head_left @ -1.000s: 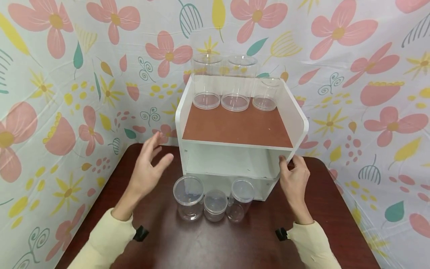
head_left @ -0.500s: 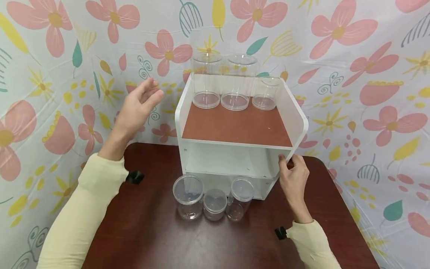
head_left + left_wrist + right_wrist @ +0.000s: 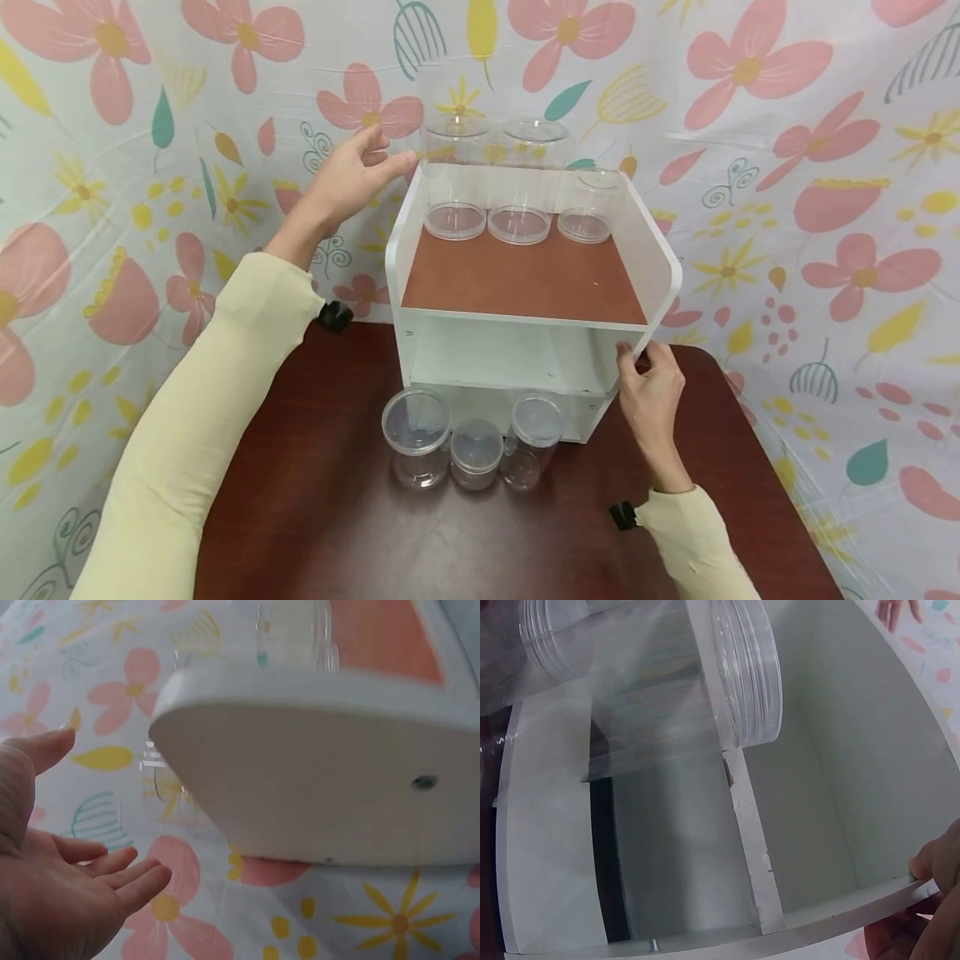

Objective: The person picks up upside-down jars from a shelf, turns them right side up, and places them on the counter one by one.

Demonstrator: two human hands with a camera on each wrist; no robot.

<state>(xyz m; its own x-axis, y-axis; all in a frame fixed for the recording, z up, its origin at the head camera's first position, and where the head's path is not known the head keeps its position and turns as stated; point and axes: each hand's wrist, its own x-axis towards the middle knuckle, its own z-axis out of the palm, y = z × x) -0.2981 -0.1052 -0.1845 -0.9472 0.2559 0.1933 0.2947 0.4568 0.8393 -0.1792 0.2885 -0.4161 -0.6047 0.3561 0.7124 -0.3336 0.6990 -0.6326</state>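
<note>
Three clear, plastic-looking cylindrical jars [image 3: 519, 187] stand in the upper middle of the frame, along the back of the brown top board [image 3: 521, 279] of a white, box-shaped shelf unit [image 3: 517, 354]. Our left hand [image 3: 348, 179], fingers loosely spread and holding nothing, hangs upper left, near the leftmost tall jar [image 3: 455, 183]; the left wrist view shows it apart from the unit's white left side panel [image 3: 300, 772]. Our right hand [image 3: 651, 387], right of centre, pinches the front edge of the white right side panel [image 3: 645, 250]. We judge the step a reach for that leftmost jar. We would do best to wrap its smooth body rather than its rim, and lift straight up so its base clears the panel and the close neighbour. Our pinch should steady the unit without tugging, sparing the three clear lidded jars [image 3: 476, 454] at lower centre.
</note>
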